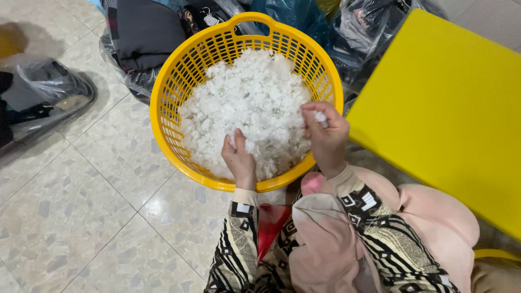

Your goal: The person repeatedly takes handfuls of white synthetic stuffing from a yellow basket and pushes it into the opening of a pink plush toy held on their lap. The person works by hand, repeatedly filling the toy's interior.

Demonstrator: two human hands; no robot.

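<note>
A round yellow plastic basket [168, 97] with a lattice wall and a handle stands on the tiled floor, filled with fluffy white stuffing [249, 97]. My left hand [239, 160] reaches over the near rim and digs into the white fluff, fingers closed around a clump. My right hand [325, 135] hovers at the basket's right rim, fingers pinched on a small white tuft. Both sleeves are patterned black, cream and brown. A pink cloth [434, 222] lies across my lap.
A large yellow flat surface [445, 108] fills the right side. Clear plastic bags of dark clothing [141, 38] sit behind the basket, another bag [49, 87] lies at the left. Speckled floor tiles [97, 217] spread at the lower left.
</note>
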